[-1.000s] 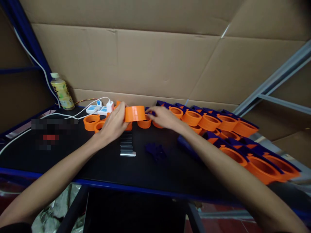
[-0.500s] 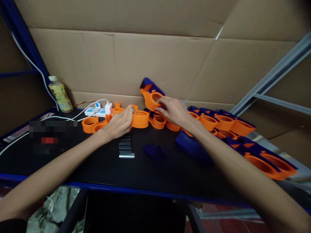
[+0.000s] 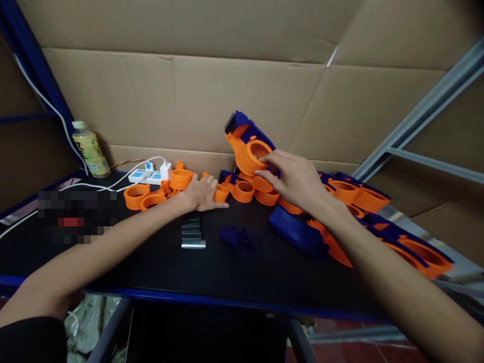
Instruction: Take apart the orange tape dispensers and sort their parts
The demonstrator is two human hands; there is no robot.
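My right hand [image 3: 287,174] pinches the orange ring of an orange and dark blue tape dispenser [image 3: 246,157], holding it tilted above the other pieces. A dark end piece sits at its upper tip. My left hand [image 3: 202,194] lies over orange ring-shaped parts [image 3: 221,193], its fingers spread and palm down; it partly hides them. More orange rings [image 3: 136,195] stand to its left. Under the held dispenser are further orange rings [image 3: 244,190] with blue pieces.
Finished-looking tape dispensers [image 3: 427,249] line the right side. A blue cover piece [image 3: 297,231], small dark blue parts [image 3: 236,238] and a row of metal strips [image 3: 193,244] lie in front. At the back left are a power strip [image 3: 153,177] with cables and a bottle [image 3: 91,151].
My left hand has gone from gripping an orange ring to lying spread over the orange parts. My right hand has lifted the dispenser slightly up and to the right.
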